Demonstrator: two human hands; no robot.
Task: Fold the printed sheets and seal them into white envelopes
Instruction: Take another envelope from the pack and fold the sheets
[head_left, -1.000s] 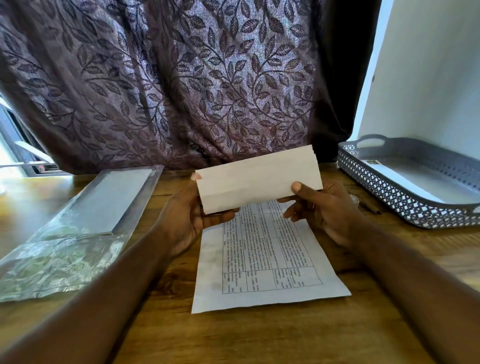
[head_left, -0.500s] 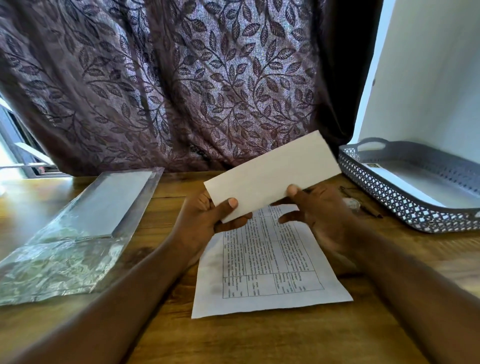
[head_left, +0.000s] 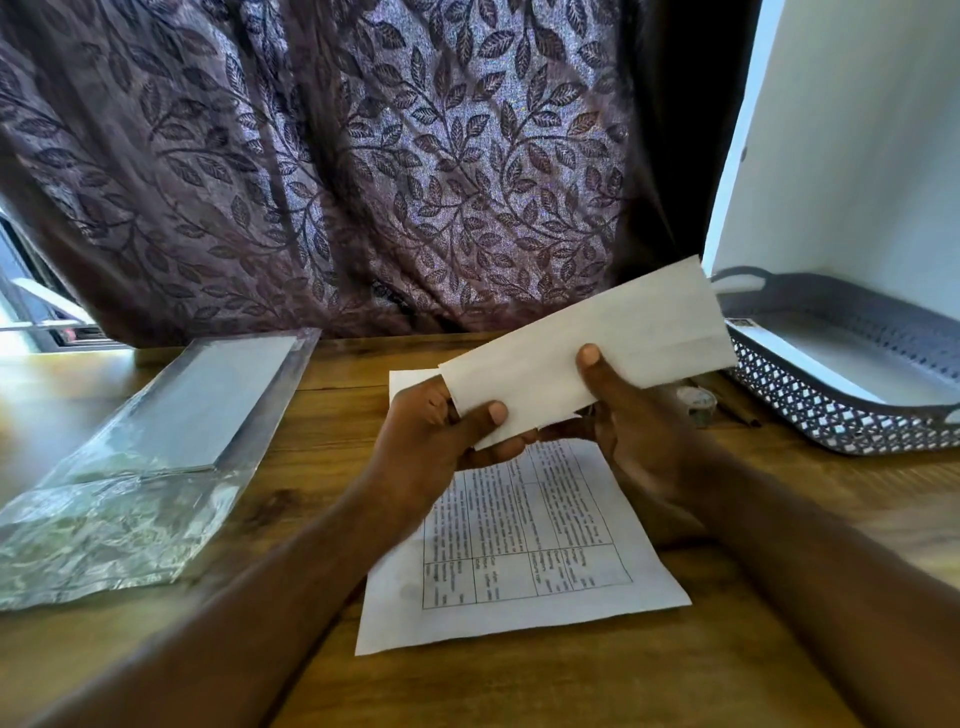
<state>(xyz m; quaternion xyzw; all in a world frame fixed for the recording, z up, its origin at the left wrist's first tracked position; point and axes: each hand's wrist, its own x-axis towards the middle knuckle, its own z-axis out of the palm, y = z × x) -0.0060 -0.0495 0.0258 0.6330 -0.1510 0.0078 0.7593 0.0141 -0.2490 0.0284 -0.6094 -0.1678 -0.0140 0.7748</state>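
While the left hand (head_left: 431, 436) pinches the tilted envelope (head_left: 597, 353), the right hand (head_left: 639, 421) grips it too.

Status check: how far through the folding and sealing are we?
Done: possibly one; a flat white item lies in the grey tray, unclear whether a sealed envelope. In hand: left hand and right hand both grip a white folded paper, sheet or envelope unclear. Left: one printed sheet lies flat, unfolded, on the table; the plastic pack sits beside it.
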